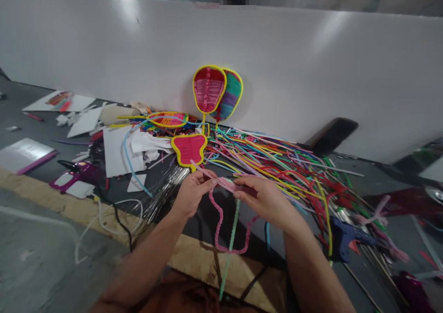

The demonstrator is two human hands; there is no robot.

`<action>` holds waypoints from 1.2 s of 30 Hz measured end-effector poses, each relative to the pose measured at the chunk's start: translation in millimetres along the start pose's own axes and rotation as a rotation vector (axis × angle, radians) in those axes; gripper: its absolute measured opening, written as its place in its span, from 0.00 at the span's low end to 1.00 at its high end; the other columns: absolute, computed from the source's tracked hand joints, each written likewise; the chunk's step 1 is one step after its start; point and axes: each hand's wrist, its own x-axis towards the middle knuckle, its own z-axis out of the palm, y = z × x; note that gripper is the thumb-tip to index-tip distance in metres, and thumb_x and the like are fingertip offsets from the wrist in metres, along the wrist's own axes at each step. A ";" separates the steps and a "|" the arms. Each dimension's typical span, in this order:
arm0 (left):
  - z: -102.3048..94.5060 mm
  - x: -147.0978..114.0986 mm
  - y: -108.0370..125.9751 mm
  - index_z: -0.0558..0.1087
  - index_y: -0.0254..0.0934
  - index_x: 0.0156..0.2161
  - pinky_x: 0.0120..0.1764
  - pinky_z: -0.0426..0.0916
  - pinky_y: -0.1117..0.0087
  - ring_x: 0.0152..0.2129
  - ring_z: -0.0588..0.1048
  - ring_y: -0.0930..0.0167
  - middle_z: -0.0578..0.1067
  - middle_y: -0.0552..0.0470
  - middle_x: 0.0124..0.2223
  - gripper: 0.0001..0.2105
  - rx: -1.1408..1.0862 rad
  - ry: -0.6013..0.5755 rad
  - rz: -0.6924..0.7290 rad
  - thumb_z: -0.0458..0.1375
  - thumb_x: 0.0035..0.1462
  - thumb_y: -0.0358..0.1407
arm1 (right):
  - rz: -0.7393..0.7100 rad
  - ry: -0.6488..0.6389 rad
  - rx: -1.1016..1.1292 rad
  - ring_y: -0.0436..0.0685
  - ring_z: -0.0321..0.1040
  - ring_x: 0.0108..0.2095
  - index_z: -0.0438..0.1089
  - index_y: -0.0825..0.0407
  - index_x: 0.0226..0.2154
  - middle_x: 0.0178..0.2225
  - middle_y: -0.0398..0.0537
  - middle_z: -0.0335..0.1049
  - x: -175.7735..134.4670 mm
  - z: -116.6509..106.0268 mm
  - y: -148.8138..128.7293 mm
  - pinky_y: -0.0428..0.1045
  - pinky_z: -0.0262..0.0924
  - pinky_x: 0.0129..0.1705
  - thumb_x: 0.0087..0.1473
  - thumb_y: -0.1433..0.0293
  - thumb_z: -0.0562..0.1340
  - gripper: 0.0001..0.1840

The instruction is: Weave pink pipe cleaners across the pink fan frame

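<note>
Fingertips of my left hand (193,190) pinch a pink pipe cleaner (203,170) that sticks out up and to the left. My right hand (268,197) grips the other end of the pink strands, a short gap away. From between both hands hangs a wavy pink pipe-cleaner frame (218,227), open in the middle. A light green pipe-cleaner stem (233,230) runs down through it toward my lap. Just beyond my left hand lies a small yellow-edged pink fan (189,149). The exact joint of the strands is hidden by my fingers.
Loose pipe cleaners (263,160) in many colours spread behind my hands. Two finished fans (209,89) lean on the white partition (138,50). Metal wires (168,186) lie left. A dark phone (334,135) and a blue glue gun (346,237) stand right. Scraps of white paper (121,153) lie left.
</note>
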 end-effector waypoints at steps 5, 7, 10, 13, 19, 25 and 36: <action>0.0 0.3 1.3 0.75 0.33 0.29 0.30 0.65 0.76 0.24 0.70 0.76 0.74 0.54 0.26 0.09 -0.043 -0.009 -0.036 0.67 0.41 0.34 | 0.004 0.035 -0.058 0.52 0.68 0.29 0.73 0.50 0.37 0.32 0.45 0.74 1.6 3.1 0.5 0.45 0.58 0.31 0.53 0.68 0.61 0.08; 1.6 0.0 3.3 0.75 0.33 0.29 0.29 0.66 0.77 0.23 0.71 0.77 0.74 0.54 0.26 0.08 -0.092 -0.017 -0.085 0.67 0.41 0.33 | 0.000 0.035 -0.072 0.52 0.68 0.29 0.73 0.49 0.36 0.31 0.45 0.74 1.9 3.4 0.3 0.45 0.58 0.31 0.53 0.68 0.61 0.07; 5.3 -0.3 6.1 0.74 0.32 0.32 0.29 0.67 0.77 0.22 0.72 0.77 0.74 0.54 0.26 0.11 -0.186 -0.005 -0.190 0.66 0.40 0.32 | -0.009 0.022 -0.082 0.52 0.68 0.29 0.72 0.49 0.36 0.29 0.44 0.73 1.8 1.9 -2.1 0.45 0.57 0.31 0.53 0.68 0.60 0.07; 10.0 -1.0 6.7 0.70 0.34 0.36 0.31 0.70 0.75 0.21 0.72 0.78 0.73 0.57 0.26 0.16 -0.300 0.026 -0.256 0.66 0.38 0.29 | -0.018 0.029 -0.084 0.53 0.68 0.30 0.72 0.49 0.36 0.29 0.44 0.73 1.6 0.6 -5.1 0.46 0.58 0.32 0.54 0.68 0.60 0.07; 16.1 -4.7 -1.5 0.63 0.37 0.31 0.31 0.71 0.74 0.21 0.71 0.78 0.71 0.61 0.24 0.17 -0.426 0.116 -0.217 0.67 0.38 0.29 | -0.043 0.053 -0.089 0.54 0.69 0.34 0.72 0.49 0.37 0.33 0.46 0.74 1.8 2.3 -6.7 0.46 0.59 0.35 0.54 0.69 0.60 0.07; 16.1 -3.7 -5.2 0.72 0.33 0.29 0.26 0.65 0.81 0.20 0.69 0.81 0.71 0.58 0.24 0.13 -0.282 0.151 -0.111 0.69 0.36 0.32 | -0.051 0.058 -0.137 0.53 0.69 0.32 0.72 0.50 0.36 0.32 0.46 0.74 2.6 1.7 -6.0 0.46 0.58 0.35 0.55 0.67 0.59 0.07; -0.7 -14.0 -16.6 0.78 0.36 0.39 0.44 0.67 0.68 0.37 0.73 0.69 0.77 0.48 0.39 0.15 0.165 0.093 0.077 0.66 0.43 0.36 | -0.067 0.070 -0.194 0.54 0.70 0.34 0.73 0.49 0.35 0.32 0.47 0.75 3.2 1.6 -6.8 0.48 0.59 0.37 0.55 0.67 0.59 0.07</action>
